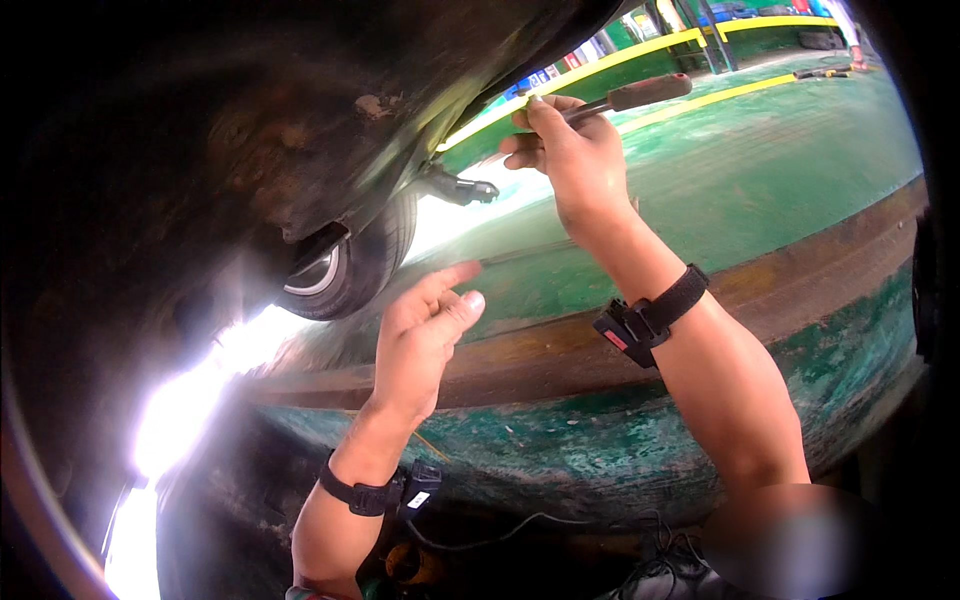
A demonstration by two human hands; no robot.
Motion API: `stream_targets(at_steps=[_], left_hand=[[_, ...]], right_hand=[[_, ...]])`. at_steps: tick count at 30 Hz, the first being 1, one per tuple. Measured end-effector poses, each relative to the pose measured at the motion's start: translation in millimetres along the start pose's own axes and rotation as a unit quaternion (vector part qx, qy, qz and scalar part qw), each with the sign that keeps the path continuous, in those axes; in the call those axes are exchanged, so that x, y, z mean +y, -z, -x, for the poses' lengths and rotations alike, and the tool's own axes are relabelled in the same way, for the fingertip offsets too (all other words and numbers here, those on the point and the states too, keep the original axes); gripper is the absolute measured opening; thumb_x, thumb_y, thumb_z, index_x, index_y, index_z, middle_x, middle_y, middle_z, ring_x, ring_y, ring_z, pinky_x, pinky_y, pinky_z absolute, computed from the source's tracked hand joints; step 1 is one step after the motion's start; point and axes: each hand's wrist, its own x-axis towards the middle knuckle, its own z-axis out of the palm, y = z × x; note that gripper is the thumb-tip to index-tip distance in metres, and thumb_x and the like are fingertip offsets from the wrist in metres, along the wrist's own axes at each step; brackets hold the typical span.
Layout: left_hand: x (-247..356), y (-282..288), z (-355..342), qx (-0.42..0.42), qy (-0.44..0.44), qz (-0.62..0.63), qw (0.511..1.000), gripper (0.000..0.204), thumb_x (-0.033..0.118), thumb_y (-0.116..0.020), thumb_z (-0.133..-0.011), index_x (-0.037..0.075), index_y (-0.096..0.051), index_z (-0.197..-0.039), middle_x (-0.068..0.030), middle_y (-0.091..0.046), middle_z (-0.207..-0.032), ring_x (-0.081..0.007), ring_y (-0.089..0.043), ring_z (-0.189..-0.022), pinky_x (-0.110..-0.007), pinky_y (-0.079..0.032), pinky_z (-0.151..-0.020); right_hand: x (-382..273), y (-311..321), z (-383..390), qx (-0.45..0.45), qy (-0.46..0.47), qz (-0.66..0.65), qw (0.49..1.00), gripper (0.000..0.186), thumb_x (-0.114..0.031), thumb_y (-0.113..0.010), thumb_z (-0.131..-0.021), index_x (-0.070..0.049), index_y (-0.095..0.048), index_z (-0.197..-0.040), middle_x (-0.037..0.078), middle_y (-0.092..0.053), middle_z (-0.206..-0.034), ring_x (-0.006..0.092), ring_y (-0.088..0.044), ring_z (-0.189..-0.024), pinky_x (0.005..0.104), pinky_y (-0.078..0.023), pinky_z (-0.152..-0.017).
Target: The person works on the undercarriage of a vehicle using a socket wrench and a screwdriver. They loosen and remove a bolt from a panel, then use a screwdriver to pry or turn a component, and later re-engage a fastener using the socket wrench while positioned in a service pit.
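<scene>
My right hand (575,150) is raised beside the car's dark underside (250,130). Its fingers close around the metal shaft of a screwdriver (648,93), whose worn dark-red handle points right; the tip is hidden in the hand. Whether the thumb and forefinger also pinch something small, I cannot make out. Lower and to the left, my left hand (425,330) is empty, its forefinger and thumb stretched out to the right. A tyre (385,255) with a silver rim stands behind the left hand. Between the hands and farther off, a short dark metal part (465,188) juts from under the car.
The green floor (720,190) ends at a rusty brown ledge (760,285) above a scuffed green wall (560,440). A bright lamp (180,420) glares at left. A thin cable (500,540) runs below. Far right, a person's lower leg (853,45) shows near yellow rails.
</scene>
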Motion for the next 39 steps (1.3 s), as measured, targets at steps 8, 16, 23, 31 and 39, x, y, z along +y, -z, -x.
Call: stream_targets(at_steps=[8, 16, 23, 31, 39], left_hand=[[-8.1, -6.6, 12.5, -0.030, -0.006, -0.017, 0.999, 0.046, 0.014, -0.063, -0.091, -0.003, -0.054, -0.133, 0.0074, -0.045, -0.074, -0.0005, -0.035, -0.060, -0.017, -0.023, -0.050], [-17.3, -0.4, 21.7, -0.028, -0.001, -0.010, 1.000, 0.045, 0.013, -0.064, -0.091, -0.003, -0.056, -0.132, 0.0082, -0.045, -0.073, -0.0006, -0.033, -0.058, -0.017, -0.022, -0.050], [-32.1, 2.9, 29.3, -0.025, 0.023, -0.001, 0.999, 0.044, 0.012, -0.064, -0.091, -0.003, -0.056, -0.132, 0.0073, -0.045, -0.072, -0.0014, -0.034, -0.058, -0.018, -0.024, -0.050], [-37.2, 2.8, 34.7, -0.025, 0.051, 0.022, 0.998, 0.044, 0.012, -0.064, -0.091, -0.002, -0.056, -0.131, 0.0073, -0.044, -0.073, -0.0017, -0.034, -0.059, -0.018, -0.023, -0.050], [-35.9, -2.1, 39.3, -0.043, 0.018, 0.013, 0.999, 0.045, 0.013, -0.065, -0.090, -0.004, -0.056, -0.131, 0.0067, -0.044, -0.073, -0.0024, -0.034, -0.060, -0.019, -0.023, -0.051]], right_hand=[[-1.1, -3.6, -3.0, 0.016, 0.057, 0.121, 0.991, 0.027, -0.018, -0.057, -0.098, 0.009, -0.057, -0.103, 0.015, -0.065, -0.090, 0.0173, -0.067, -0.066, 0.0284, -0.056, -0.055], [0.0, -16.7, 2.4, 0.053, 0.066, 0.160, 0.983, 0.022, -0.016, -0.058, -0.095, 0.006, -0.060, -0.098, 0.010, -0.067, -0.069, 0.0154, -0.065, -0.053, 0.0299, -0.054, -0.056], [14.2, -18.7, -6.0, 0.057, 0.146, 0.218, 0.963, 0.028, -0.020, -0.055, -0.099, 0.008, -0.059, -0.098, 0.011, -0.065, -0.073, 0.0143, -0.067, -0.060, 0.0278, -0.053, -0.053], [15.7, -33.8, 0.1, 0.096, 0.162, 0.141, 0.972, 0.025, -0.014, -0.050, -0.099, 0.009, -0.052, -0.089, 0.011, -0.063, -0.070, 0.0190, -0.066, -0.055, 0.0309, -0.054, -0.054], [16.3, -29.7, -2.4, 0.020, 0.071, 0.030, 0.997, 0.021, -0.012, -0.047, -0.100, 0.008, -0.050, -0.093, 0.014, -0.064, -0.076, 0.0181, -0.067, -0.060, 0.0295, -0.054, -0.054]])
